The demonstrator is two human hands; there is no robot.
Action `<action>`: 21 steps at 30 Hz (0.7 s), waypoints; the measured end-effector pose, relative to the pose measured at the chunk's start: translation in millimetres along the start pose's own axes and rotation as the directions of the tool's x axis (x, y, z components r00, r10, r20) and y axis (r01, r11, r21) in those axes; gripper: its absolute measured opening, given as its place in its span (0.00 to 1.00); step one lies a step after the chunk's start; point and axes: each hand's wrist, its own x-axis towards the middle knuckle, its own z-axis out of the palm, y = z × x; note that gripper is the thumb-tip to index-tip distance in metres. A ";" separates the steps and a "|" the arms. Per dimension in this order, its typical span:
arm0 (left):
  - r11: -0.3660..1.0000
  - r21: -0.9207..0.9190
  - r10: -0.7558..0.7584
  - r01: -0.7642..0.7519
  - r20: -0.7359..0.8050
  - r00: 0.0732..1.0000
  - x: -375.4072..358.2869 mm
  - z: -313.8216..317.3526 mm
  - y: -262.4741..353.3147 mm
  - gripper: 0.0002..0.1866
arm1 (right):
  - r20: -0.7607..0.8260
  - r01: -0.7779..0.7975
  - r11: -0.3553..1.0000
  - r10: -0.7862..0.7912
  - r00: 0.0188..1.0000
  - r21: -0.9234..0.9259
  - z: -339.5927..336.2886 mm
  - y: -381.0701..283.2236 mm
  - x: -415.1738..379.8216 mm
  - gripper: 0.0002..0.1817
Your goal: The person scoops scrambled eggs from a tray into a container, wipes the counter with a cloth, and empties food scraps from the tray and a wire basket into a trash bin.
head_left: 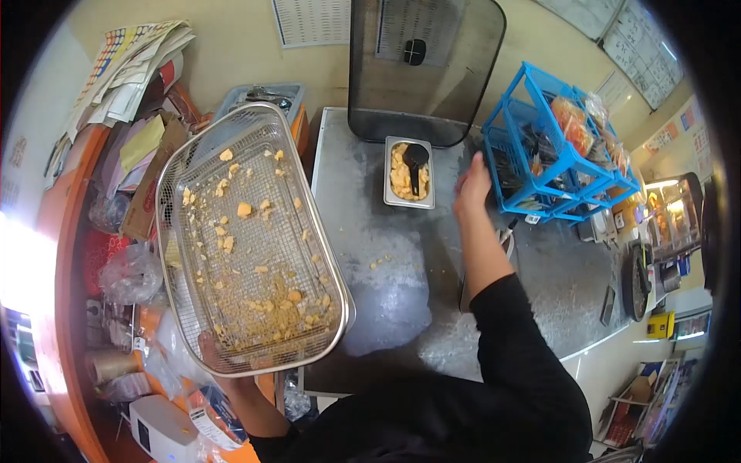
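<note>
My left hand (pixel 210 356) grips the near left corner of a wire mesh basket (pixel 266 166), partly hidden behind it. The basket is tilted over the left side of the table, with yellow crumbly pieces (pixel 282 305) scattered inside, densest at the near end. My right hand (pixel 472 189) reaches forward over the table, fingers stretched out with nothing visible in them, just left of a blue plastic rack (pixel 532 181). To the left of that hand stands a small metal container (pixel 388 197) of yellow chunks, a black scoop (pixel 416 158) lying on top.
A dark see-through panel (pixel 426 77) leans upright against the wall behind the container. Crumbs lie on the grey metal table (pixel 370 239). Shelves (pixel 85 154) crowded with papers and bags run along the left. A black pan (pixel 637 278) is at the far right.
</note>
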 end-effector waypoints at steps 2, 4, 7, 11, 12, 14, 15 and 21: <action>0.998 0.060 0.023 -0.025 0.025 0.999 9.8 -14.1 -3.7 0.23 | 0.174 0.334 0.942 -0.335 0.926 0.033 40.5 -44.1 32.5 0.18; 0.747 0.595 0.224 -0.296 0.194 0.955 18.5 -60.2 -15.1 0.21 | 0.288 0.854 0.398 -0.820 0.495 -0.334 90.6 -83.2 68.2 0.10; 0.613 0.723 0.298 -0.320 0.164 0.940 10.5 -55.2 -12.8 0.18 | 0.461 0.864 0.453 -0.733 0.500 -0.218 156.3 -119.3 91.7 0.13; 0.991 0.130 0.073 -0.025 -0.372 0.925 -8.5 -4.6 -11.3 0.18 | 0.733 0.878 0.440 -0.531 0.425 -0.191 180.9 -151.2 36.5 0.19; 0.988 0.150 0.070 -0.023 -0.313 0.947 -14.8 -8.6 -11.6 0.18 | 0.774 0.931 0.332 -0.545 0.323 -0.154 175.5 -156.5 25.6 0.18; 0.979 0.202 0.029 0.007 -0.176 0.984 -24.1 -30.2 -12.3 0.19 | 0.841 0.989 0.109 -0.522 0.145 -0.103 158.0 -160.8 5.1 0.18; 0.973 0.230 -0.003 0.025 -0.098 0.995 -25.8 -37.3 -13.2 0.19 | 0.870 0.990 0.096 -0.472 0.140 -0.107 146.6 -166.7 -0.7 0.16; 0.766 0.593 0.210 -0.247 0.133 0.969 -43.8 -38.9 -29.1 0.20 | 0.868 0.948 0.239 -0.401 0.293 -0.210 38.2 -250.3 -95.8 0.11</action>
